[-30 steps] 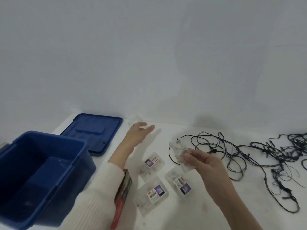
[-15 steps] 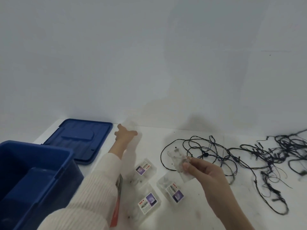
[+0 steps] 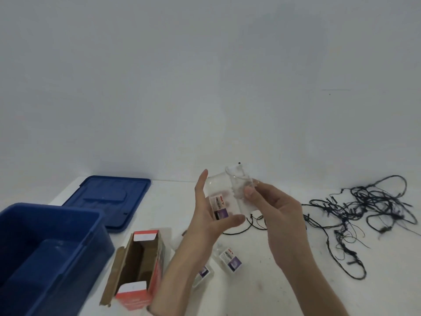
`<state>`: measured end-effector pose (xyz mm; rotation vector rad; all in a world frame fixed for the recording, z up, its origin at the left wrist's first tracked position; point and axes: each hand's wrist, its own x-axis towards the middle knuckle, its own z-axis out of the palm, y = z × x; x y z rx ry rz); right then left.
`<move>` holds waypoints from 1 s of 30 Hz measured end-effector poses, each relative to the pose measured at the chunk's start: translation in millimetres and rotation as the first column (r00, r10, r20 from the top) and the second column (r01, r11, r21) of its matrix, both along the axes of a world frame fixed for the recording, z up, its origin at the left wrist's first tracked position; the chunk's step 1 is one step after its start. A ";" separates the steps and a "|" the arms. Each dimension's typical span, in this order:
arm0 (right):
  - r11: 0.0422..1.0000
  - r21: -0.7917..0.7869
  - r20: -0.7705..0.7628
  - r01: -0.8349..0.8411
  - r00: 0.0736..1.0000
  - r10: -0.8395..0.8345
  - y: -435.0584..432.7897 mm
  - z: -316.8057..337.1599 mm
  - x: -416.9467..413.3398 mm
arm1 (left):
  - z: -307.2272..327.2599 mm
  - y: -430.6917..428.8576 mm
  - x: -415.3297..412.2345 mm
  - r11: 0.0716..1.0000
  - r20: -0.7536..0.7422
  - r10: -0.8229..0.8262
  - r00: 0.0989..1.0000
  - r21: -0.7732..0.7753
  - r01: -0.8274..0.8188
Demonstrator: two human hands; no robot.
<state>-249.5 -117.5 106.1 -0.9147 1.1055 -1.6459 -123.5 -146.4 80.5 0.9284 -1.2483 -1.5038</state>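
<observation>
My left hand [image 3: 208,221] holds a clear plastic box [image 3: 219,202] with a white and purple label, thumb underneath and fingers behind it. My right hand [image 3: 276,209] pinches a small clear plastic piece [image 3: 239,183], with a wire end at its top, against the box's upper right. Both hands are raised above the white table [image 3: 262,281]. Two more labelled clear boxes lie on the table below: one [image 3: 229,260] between my forearms, one [image 3: 202,273] partly hidden by my left wrist.
A tangle of black wire [image 3: 360,215] spreads over the table's right side. An open red and white cardboard carton [image 3: 139,267] lies at the front left. A blue bin [image 3: 45,254] stands at the left edge with its blue lid [image 3: 109,197] behind it.
My left hand reached to the far table, picked up a clear labelled box and brought it up beside my right hand. My right hand rose with its clear piece. The carton came into view.
</observation>
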 end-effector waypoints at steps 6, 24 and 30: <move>0.991 -0.027 -0.101 0.129 0.986 -0.131 17.0 2.7 -1.7 | 14.7 17.0 -13.1 0.992 -0.157 0.124 0.980 -0.011 -0.128; 0.970 -0.105 -0.364 0.219 0.900 -0.242 49.9 -8.3 2.4 | 23.2 54.4 -26.7 0.996 -0.115 0.078 0.990 -0.021 -0.081; 0.939 -0.260 -0.572 0.226 0.747 -0.338 57.2 -16.0 8.4 | 19.3 59.4 -26.0 0.996 -0.182 0.084 0.980 -0.001 -0.086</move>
